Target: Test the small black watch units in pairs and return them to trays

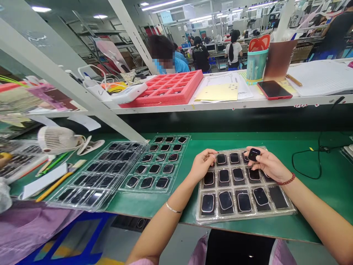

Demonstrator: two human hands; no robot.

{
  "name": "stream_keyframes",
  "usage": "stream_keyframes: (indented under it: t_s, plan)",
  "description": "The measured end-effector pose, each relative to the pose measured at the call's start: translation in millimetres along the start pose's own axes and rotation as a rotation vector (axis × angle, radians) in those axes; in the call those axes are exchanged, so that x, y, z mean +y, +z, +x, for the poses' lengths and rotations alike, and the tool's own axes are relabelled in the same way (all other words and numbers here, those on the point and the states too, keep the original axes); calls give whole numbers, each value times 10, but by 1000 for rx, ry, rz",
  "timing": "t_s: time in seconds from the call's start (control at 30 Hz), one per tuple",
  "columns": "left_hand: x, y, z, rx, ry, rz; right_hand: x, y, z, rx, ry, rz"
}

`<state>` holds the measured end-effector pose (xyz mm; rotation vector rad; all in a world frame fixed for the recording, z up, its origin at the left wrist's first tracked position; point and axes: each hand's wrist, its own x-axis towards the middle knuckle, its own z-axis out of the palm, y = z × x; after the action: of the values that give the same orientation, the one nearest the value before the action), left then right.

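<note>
In front of me a clear plastic tray (226, 218) lies on the green bench, with rows of square smartwatch bodies (244, 202) in its pockets. My right hand (268, 165) pinches one dark smartwatch body (253, 154) between thumb and fingers, raised above the tray's back right part. Small pale marking shows on its dark face. At the tray's back left corner is my left hand (204, 163), its fingers closed on the rim. The front right pocket (278, 197) shows only a dark base.
Left of the tray lie another filled tray (165, 168) and a stack of trays (93, 173). A white fan (59, 140), a yellow-handled brush (60, 181) and a cable (306, 151) are on the bench. The shelf above bears a red foam tray (176, 88), a phone (274, 90) and papers.
</note>
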<state>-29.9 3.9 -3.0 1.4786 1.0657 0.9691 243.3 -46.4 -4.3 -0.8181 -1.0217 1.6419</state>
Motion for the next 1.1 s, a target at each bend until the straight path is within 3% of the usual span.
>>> stream_keyframes:
  t_s: [0.27,0.5,0.73,0.83,0.93,1.03,1.1]
  plan:
    - [-8,-1,12,-2,-5,-3,16,-1,0,-52,-2,-37]
    - [-8,-5,-9,-5,7,6,26,22,2,68,-16,-173]
    - [-12,21,33,-6,42,33,-34,58,-12,28,-35,-160]
    - [23,-48,-145,57,132,258,-124,44,-180,158,-70,-335]
    - [-10,-190,-524,81,228,642,-133,-21,-536,305,-184,-794]
    - [-128,-291,-899,17,51,764,45,-114,-918,359,-250,-1173]
    - [-172,-280,-1057,-61,-68,717,239,-187,-1095,391,-233,-1253]
